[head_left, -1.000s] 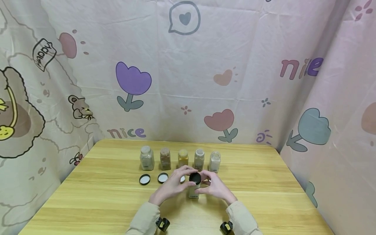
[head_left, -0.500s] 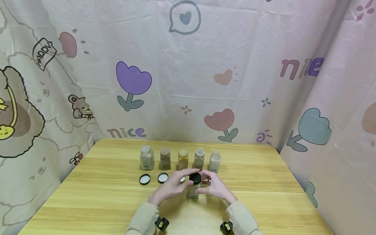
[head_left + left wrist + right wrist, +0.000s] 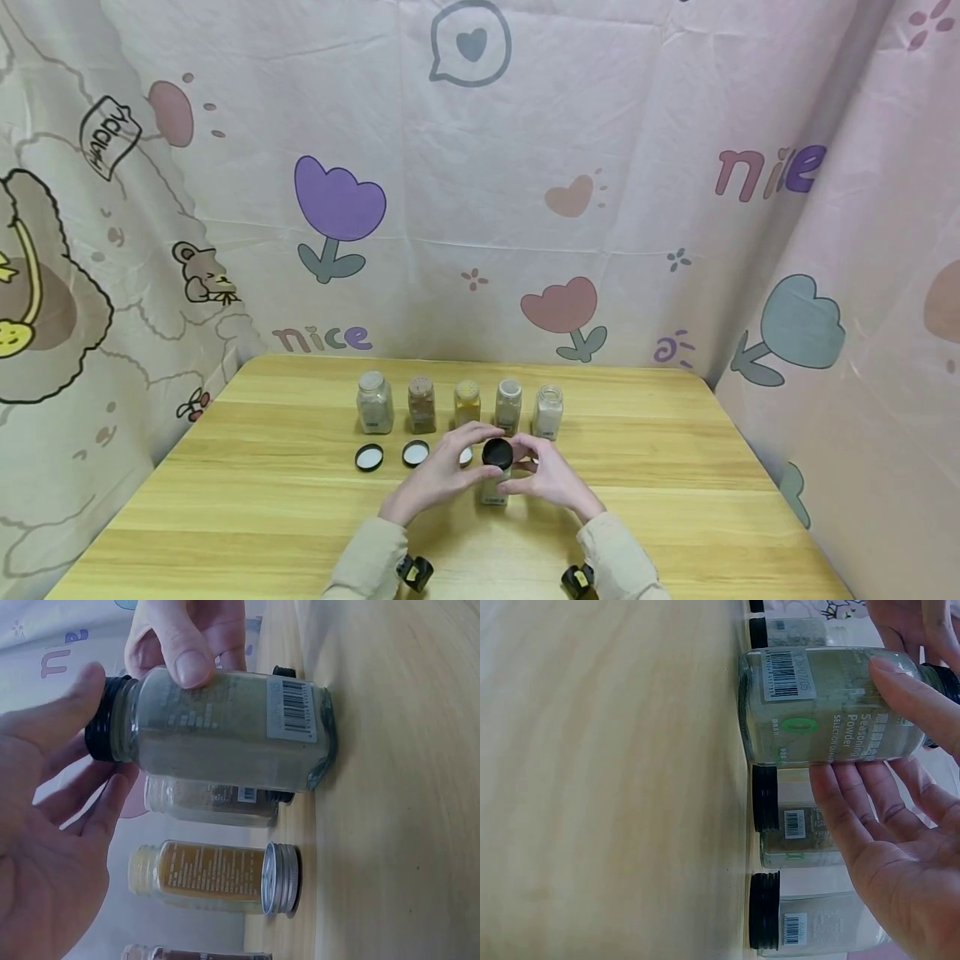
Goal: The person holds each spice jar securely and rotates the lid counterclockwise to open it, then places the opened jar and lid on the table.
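Observation:
A glass seasoning-powder jar [image 3: 494, 493] stands upright near the middle of the table, a barcode label low on its side. Its black lid [image 3: 497, 454] sits on top. My left hand [image 3: 442, 475] grips the lid, thumb on the near side and fingers on the far side. Around the jar's body, my right hand [image 3: 553, 477] holds with its thumb in front and its fingers behind, as the right wrist view shows. In the left wrist view, the jar [image 3: 225, 731] appears sideways, with the lid [image 3: 109, 718] between my left thumb and fingers.
Behind my hands, several spice jars stand in a row: a wide jar [image 3: 375, 407], a brown one [image 3: 422, 407], a yellow one [image 3: 467, 403] and two paler ones. Black-rimmed lids [image 3: 369, 457] lie white side up before them; my hands partly hide others. A patterned curtain [image 3: 465, 292] hangs behind.
My left fingers have shifted slightly round the lid and back. My right hand and the jar have stayed in place.

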The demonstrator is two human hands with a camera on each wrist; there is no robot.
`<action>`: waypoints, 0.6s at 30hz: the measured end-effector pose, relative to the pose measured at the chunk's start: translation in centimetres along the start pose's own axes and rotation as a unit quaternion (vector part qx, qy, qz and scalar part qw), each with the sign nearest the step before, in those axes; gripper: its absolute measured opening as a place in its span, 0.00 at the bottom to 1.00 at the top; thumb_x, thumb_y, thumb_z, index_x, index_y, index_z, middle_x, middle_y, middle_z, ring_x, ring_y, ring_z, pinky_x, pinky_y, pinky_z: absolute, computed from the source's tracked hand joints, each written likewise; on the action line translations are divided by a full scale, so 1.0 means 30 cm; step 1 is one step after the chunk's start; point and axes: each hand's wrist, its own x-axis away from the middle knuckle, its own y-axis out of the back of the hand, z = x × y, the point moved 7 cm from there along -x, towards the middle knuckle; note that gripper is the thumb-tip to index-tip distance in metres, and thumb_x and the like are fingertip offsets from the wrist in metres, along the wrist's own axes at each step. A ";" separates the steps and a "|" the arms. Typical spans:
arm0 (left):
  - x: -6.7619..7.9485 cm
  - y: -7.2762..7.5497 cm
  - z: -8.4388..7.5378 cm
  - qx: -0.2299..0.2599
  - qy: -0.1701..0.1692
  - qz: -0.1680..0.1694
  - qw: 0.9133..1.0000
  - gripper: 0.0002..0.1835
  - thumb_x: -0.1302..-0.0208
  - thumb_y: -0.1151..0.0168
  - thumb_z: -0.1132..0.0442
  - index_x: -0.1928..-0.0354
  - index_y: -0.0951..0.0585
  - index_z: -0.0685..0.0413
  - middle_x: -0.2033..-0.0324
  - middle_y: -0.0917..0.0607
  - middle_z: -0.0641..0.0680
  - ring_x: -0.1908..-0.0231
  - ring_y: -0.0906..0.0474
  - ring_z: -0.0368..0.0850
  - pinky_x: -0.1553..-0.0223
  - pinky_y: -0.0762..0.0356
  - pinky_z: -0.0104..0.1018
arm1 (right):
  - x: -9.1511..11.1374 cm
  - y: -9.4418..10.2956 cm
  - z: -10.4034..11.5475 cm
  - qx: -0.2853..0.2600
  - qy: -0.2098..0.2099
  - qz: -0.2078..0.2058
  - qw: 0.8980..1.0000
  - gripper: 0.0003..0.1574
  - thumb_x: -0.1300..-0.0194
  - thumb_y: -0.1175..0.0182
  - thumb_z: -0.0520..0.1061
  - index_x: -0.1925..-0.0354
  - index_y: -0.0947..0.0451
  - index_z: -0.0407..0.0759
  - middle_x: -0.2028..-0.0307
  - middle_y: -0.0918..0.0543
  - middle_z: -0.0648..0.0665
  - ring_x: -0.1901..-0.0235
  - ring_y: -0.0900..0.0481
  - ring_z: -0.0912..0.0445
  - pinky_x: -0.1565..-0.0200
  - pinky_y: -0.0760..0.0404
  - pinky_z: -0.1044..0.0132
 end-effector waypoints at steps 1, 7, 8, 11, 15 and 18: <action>0.000 0.001 0.000 0.003 -0.003 0.002 1.000 0.28 0.37 0.31 0.58 0.35 0.24 0.54 0.39 0.18 0.56 0.39 0.21 0.53 0.35 0.22 0.53 | 0.000 0.000 0.002 -0.001 0.002 0.000 1.000 0.31 0.49 0.23 0.39 0.47 0.22 0.39 0.55 0.17 0.42 0.56 0.20 0.57 0.47 0.16 0.73; -0.002 -0.004 -0.007 0.017 -0.023 0.030 0.999 0.27 0.33 0.37 0.67 0.32 0.27 0.60 0.34 0.22 0.61 0.35 0.25 0.60 0.32 0.26 0.57 | 0.002 0.002 0.011 0.005 0.013 -0.003 1.000 0.30 0.48 0.23 0.39 0.48 0.22 0.38 0.56 0.17 0.41 0.57 0.21 0.57 0.46 0.15 0.68; -0.001 -0.006 -0.007 0.016 -0.023 0.034 0.999 0.27 0.32 0.38 0.68 0.32 0.27 0.61 0.34 0.22 0.61 0.35 0.25 0.60 0.32 0.26 0.57 | 0.002 0.002 0.011 0.006 0.013 -0.003 1.000 0.30 0.48 0.23 0.40 0.48 0.22 0.37 0.56 0.17 0.41 0.57 0.21 0.57 0.46 0.14 0.67; -0.001 -0.009 -0.005 0.016 -0.021 0.042 0.999 0.26 0.32 0.40 0.70 0.32 0.28 0.61 0.35 0.21 0.61 0.36 0.24 0.60 0.33 0.25 0.56 | 0.003 0.001 0.009 0.005 0.014 -0.003 1.000 0.30 0.48 0.23 0.39 0.47 0.22 0.36 0.57 0.17 0.40 0.57 0.21 0.57 0.46 0.14 0.65; -0.002 -0.006 -0.002 0.014 -0.018 0.034 0.999 0.24 0.32 0.39 0.70 0.34 0.26 0.61 0.38 0.19 0.61 0.39 0.21 0.58 0.35 0.21 0.52 | 0.002 0.000 0.006 -0.001 0.014 -0.003 1.000 0.31 0.49 0.23 0.39 0.47 0.22 0.36 0.57 0.17 0.41 0.57 0.20 0.57 0.47 0.14 0.67; -0.003 -0.003 -0.004 0.009 -0.022 0.022 0.999 0.23 0.33 0.38 0.69 0.36 0.24 0.61 0.41 0.17 0.60 0.42 0.19 0.56 0.37 0.19 0.50 | 0.001 -0.001 0.006 -0.003 0.013 -0.003 1.000 0.31 0.49 0.23 0.39 0.47 0.22 0.36 0.57 0.17 0.41 0.57 0.21 0.59 0.47 0.15 0.70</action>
